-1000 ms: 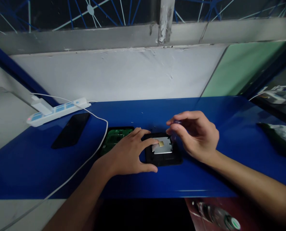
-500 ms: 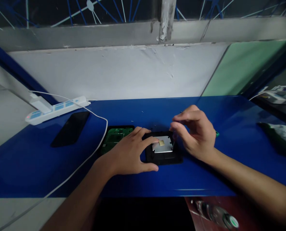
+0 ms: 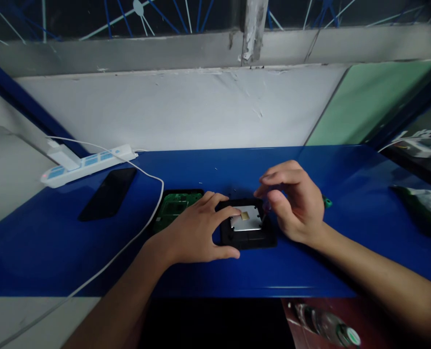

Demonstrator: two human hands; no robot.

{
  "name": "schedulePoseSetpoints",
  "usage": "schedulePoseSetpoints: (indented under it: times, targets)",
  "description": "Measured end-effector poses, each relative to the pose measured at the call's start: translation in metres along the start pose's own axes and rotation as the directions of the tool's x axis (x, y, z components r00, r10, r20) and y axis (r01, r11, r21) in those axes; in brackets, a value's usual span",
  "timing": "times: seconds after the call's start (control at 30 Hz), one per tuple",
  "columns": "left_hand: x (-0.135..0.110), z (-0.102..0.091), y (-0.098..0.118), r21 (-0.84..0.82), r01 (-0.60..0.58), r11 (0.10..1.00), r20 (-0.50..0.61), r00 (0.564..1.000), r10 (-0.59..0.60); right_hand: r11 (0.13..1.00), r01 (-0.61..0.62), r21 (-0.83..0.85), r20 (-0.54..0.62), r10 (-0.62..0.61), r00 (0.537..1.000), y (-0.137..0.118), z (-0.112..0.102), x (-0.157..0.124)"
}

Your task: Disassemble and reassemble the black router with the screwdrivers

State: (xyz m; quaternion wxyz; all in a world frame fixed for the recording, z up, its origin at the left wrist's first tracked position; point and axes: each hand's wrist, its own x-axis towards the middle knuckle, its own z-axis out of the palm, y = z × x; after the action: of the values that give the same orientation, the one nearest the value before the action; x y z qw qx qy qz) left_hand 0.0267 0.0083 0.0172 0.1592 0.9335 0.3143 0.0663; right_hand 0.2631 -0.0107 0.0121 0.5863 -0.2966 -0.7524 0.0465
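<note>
A black plastic housing [image 3: 250, 240] lies flat on the blue table, with a shiny metal plate [image 3: 252, 224] inside and a small tan square [image 3: 244, 215] on that plate. My left hand [image 3: 197, 230] rests with fingers spread, its index fingertip on the plate beside the square and its thumb near the housing's front edge. Over the plate's right side, my right hand [image 3: 297, 203] is closed around a small screwdriver [image 3: 267, 204] with a see-through purplish handle. Its thin shaft points down at the plate's right edge; the tip is hard to make out. A green circuit board [image 3: 174, 206] in a dark case sits partly behind my left hand.
A black phone [image 3: 108, 194] and a white power strip [image 3: 88, 167] lie at the left, with a white cable [image 3: 135, 237] running across the table. Tiny bits lie behind the housing. A green object [image 3: 327, 201] is beyond my right hand. A bottle [image 3: 328, 325] lies below the table edge.
My right hand's fingers and thumb have shifted slightly around the screwdriver handle. The left hand and housing hold their places; the whole view has drifted slightly.
</note>
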Motion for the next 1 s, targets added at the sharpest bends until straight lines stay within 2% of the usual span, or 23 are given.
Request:
schedulePoseSetpoints:
  times: [0.3,0.43,0.5,0.63,0.7,0.87,1.0]
  targets:
    - [0.0,0.002,-0.003,-0.004,-0.008,1.0,-0.016,1.0,0.008,0.98,0.139,-0.14,-0.018,-0.143,0.99,-0.001,-0.002,0.008]
    - [0.0,0.002,-0.002,-0.013,0.005,1.0,0.003,1.0,-0.005,0.972,0.143,-0.186,-0.057,-0.156,0.986,-0.002,-0.001,0.01]
    - [0.0,0.001,-0.002,-0.008,0.009,1.0,0.007,1.0,-0.009,0.983,0.109,-0.149,-0.067,-0.12,0.991,-0.004,0.0,0.008]
    - [0.001,-0.001,-0.001,-0.006,0.014,1.0,0.008,1.0,-0.014,0.998,-0.056,-0.012,-0.057,0.055,0.997,-0.008,0.003,0.001]
    - [0.001,-0.001,-0.001,-0.01,0.018,1.0,0.014,1.0,-0.018,0.997,-0.079,0.021,-0.034,0.08,0.996,-0.009,0.002,-0.001]
    - [0.0,-0.001,-0.001,-0.034,0.019,0.999,0.017,1.0,-0.018,0.997,0.0,0.077,-0.014,0.001,1.0,-0.005,-0.002,0.002]
    - [0.0,-0.001,-0.001,-0.03,0.012,0.999,0.008,1.0,-0.011,0.99,0.115,-0.087,-0.011,-0.116,0.993,-0.002,-0.004,0.008]
